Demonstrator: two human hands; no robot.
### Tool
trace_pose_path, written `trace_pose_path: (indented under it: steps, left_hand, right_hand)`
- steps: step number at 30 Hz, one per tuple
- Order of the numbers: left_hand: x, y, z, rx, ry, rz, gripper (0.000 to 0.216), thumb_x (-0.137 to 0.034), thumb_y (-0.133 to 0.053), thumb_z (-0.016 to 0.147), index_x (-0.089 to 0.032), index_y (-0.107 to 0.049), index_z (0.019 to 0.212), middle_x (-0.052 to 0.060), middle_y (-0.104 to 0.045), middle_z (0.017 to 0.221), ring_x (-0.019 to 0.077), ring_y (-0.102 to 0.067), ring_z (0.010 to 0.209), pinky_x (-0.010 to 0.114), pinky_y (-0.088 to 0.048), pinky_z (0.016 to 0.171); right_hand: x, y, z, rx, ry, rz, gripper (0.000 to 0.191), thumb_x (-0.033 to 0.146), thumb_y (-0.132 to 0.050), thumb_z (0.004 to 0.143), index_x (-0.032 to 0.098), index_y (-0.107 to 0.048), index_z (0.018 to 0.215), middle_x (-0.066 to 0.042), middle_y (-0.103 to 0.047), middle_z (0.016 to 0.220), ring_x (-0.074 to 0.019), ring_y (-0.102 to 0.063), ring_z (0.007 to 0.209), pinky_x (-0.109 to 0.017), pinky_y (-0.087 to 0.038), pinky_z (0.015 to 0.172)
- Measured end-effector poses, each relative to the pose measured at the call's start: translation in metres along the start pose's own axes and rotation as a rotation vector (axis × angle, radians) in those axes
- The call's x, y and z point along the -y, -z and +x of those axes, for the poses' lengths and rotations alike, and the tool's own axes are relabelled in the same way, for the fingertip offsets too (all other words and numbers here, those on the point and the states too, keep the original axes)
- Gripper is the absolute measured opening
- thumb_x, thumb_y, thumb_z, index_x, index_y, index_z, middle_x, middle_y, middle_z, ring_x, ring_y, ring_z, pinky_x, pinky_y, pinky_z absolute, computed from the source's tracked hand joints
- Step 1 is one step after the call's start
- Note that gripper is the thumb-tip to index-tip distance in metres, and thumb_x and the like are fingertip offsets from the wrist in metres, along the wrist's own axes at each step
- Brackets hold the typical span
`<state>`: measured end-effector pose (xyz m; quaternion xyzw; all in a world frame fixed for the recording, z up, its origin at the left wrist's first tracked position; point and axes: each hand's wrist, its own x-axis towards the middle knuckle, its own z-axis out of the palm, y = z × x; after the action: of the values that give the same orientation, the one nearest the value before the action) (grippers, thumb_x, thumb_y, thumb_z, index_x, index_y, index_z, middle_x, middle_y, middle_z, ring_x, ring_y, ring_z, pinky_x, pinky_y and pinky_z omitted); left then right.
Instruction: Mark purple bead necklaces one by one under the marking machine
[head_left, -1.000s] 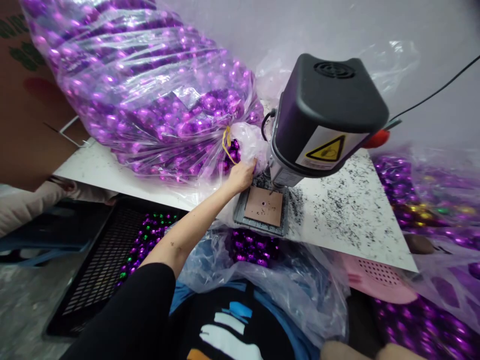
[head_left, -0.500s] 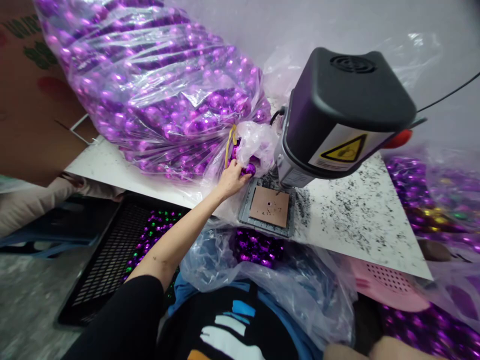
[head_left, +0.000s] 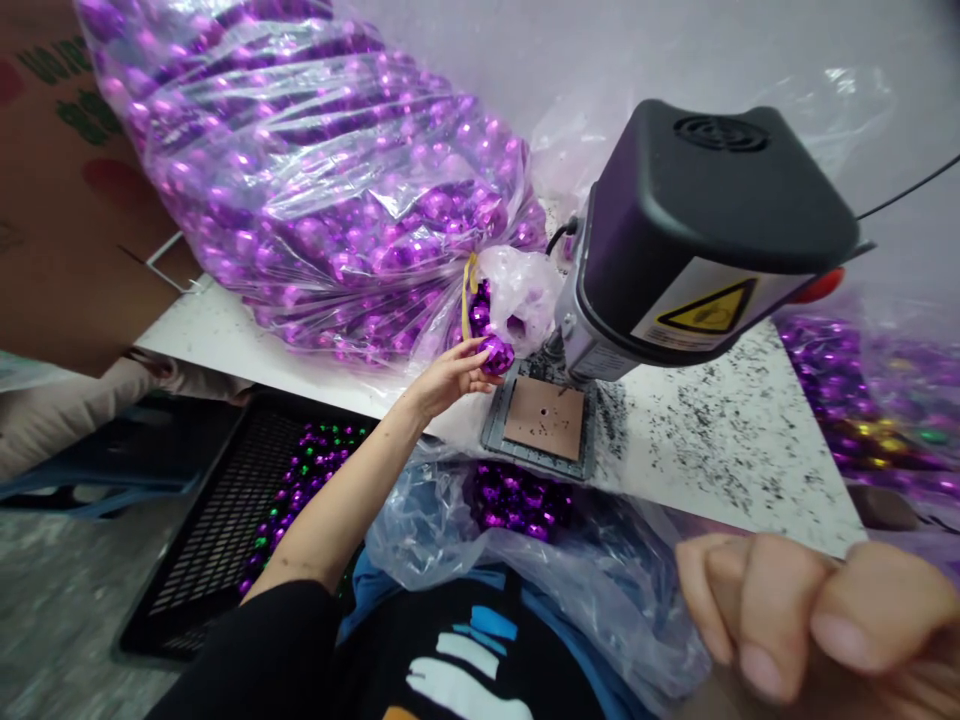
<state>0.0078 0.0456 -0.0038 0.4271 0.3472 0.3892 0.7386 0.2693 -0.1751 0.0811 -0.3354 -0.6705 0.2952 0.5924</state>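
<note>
My left hand (head_left: 448, 376) reaches forward and pinches a shiny purple ball (head_left: 496, 354) just outside the mouth of a big clear bag of purple balls (head_left: 322, 190) tied with a yellow band. The ball hovers left of the brown pad (head_left: 545, 418) on the base of a black bench drill (head_left: 705, 220). My right hand (head_left: 817, 620) is close to the camera at the lower right, fingers curled into a loose fist; what is inside it is hidden.
The white table (head_left: 720, 430) is flecked with dark shavings. A clear bag with purple balls (head_left: 517, 500) lies in my lap. A black crate (head_left: 247, 510) with purple and green balls sits on the floor at the left. More bagged balls (head_left: 877, 400) lie at the right.
My left hand has drawn a purple ball out of the big bag's mouth and pulled back slightly. My right hand has risen into view at the lower right.
</note>
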Motion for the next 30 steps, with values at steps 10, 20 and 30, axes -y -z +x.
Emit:
trace_pose_path:
  steps: [10, 20, 30]
  left_hand:
    - [0.016, -0.023, -0.033, 0.111, 0.277, -0.429, 0.024, -0.031, -0.059, 0.094, -0.011, -0.068, 0.106, 0.012, -0.075, 0.097, 0.0133, -0.067, 0.068, 0.022, -0.05, 0.059]
    - [0.026, -0.038, -0.02, 0.118, 0.236, -0.264, 0.025, -0.033, -0.069, 0.089, -0.011, -0.068, 0.1, 0.008, -0.073, 0.087, 0.0123, -0.067, 0.063, 0.02, -0.05, 0.054]
    - [0.033, -0.052, -0.013, 0.051, 0.189, -0.003, 0.039, -0.049, -0.07, 0.085, -0.014, -0.063, 0.099, 0.003, -0.068, 0.079, 0.0125, -0.066, 0.061, 0.022, -0.051, 0.054]
  right_hand:
    - [0.001, -0.023, 0.038, 0.026, -0.188, 0.521, 0.039, 0.047, -0.031, 0.099, 0.018, -0.056, 0.101, -0.003, -0.049, 0.068, -0.0078, -0.051, 0.064, -0.023, -0.041, 0.055]
    - [-0.017, -0.017, 0.03, -0.134, -0.298, 0.465, 0.034, 0.042, -0.033, 0.097, 0.017, -0.055, 0.09, -0.003, -0.047, 0.063, -0.0088, -0.05, 0.057, -0.02, -0.039, 0.05]
    - [-0.03, -0.009, 0.019, -0.239, -0.401, 0.402, 0.032, 0.041, -0.032, 0.096, 0.017, -0.052, 0.086, -0.003, -0.046, 0.061, -0.0098, -0.051, 0.058, -0.02, -0.039, 0.048]
